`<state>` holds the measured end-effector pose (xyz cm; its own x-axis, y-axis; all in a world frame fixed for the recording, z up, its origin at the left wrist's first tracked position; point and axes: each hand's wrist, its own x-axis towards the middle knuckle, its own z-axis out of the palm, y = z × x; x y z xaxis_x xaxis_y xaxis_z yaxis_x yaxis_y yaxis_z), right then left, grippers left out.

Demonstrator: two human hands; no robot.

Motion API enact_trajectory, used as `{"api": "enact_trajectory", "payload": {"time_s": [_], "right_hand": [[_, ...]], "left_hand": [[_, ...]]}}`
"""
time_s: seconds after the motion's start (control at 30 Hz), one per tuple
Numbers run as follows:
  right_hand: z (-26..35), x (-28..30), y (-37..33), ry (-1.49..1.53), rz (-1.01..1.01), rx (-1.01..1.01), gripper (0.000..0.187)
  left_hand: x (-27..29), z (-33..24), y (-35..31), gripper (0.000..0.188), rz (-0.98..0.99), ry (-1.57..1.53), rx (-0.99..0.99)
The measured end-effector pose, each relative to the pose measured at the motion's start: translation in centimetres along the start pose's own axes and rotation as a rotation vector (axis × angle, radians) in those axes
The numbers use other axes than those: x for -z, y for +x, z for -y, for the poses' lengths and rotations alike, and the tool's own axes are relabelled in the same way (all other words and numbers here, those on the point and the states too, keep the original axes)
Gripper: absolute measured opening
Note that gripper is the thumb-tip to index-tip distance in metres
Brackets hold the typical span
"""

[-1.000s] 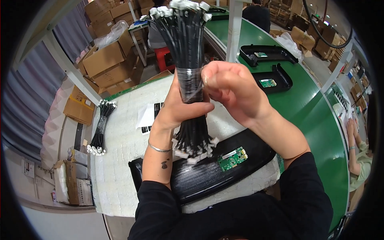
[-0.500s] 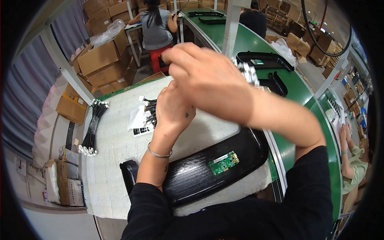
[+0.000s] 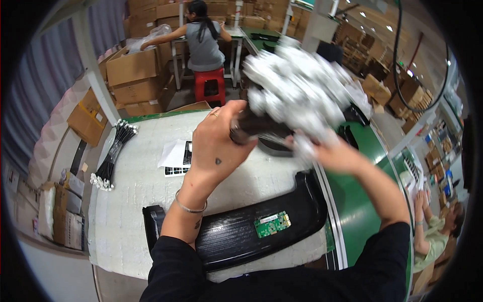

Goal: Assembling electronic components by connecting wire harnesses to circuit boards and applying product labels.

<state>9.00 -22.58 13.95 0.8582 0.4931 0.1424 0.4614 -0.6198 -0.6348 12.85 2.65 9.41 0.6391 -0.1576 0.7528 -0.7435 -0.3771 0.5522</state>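
A thick bundle of black cables (image 3: 259,127) is raised over the table, its white plug ends (image 3: 297,83) fanned out and smeared by motion. My left hand (image 3: 214,143) is wrapped round the dark cable part. At the lower right of the plugs is my right hand (image 3: 334,153), blurred, its fingers partly lost among them; whether it grips any cannot be told. Below my arms lies a long black plastic housing (image 3: 236,234) with a green circuit board (image 3: 272,224) on it.
Another tied cable bundle (image 3: 113,156) lies at the table's left. White paper and a black-and-white sheet (image 3: 176,170) are beyond my left wrist. The green conveyor (image 3: 349,201) runs along the right, carrying more black housings. A person (image 3: 205,45) sits beyond, near cardboard boxes (image 3: 133,70).
The cable bundle has come into plain sight in my left hand, plugs swung up and right. My right hand has moved from over the left one, down and right. My view has shifted.
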Motion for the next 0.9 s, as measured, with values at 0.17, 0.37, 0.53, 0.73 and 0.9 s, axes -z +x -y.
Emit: {"api": "enact_trajectory", "payload": {"time_s": [0.17,0.37,0.53,0.73,0.9], "right_hand": [[8.1,1.5,-2.1,-0.382,-0.155,0.701,0.011],[-3.8,16.0,0.2,-0.51,-0.516,0.049,0.032],[-2.2,9.7,-7.9,-0.429,-0.319,-0.195,0.023],[1.1,17.7,-15.8,0.052,-1.135,-0.024,0.018],[-8.7,25.8,-23.3,-0.363,-1.308,-0.377,0.024]], "left_hand": [[-1.3,1.3,0.4,0.037,-0.079,0.382,-0.053],[-2.0,-1.0,0.9,0.039,-0.059,0.236,-0.503],[-0.3,3.5,1.6,0.034,-0.281,0.381,-0.022],[-1.8,4.9,1.9,0.025,-0.021,0.416,-0.453],[-3.9,0.5,1.1,0.03,0.104,0.083,-0.42]]}}
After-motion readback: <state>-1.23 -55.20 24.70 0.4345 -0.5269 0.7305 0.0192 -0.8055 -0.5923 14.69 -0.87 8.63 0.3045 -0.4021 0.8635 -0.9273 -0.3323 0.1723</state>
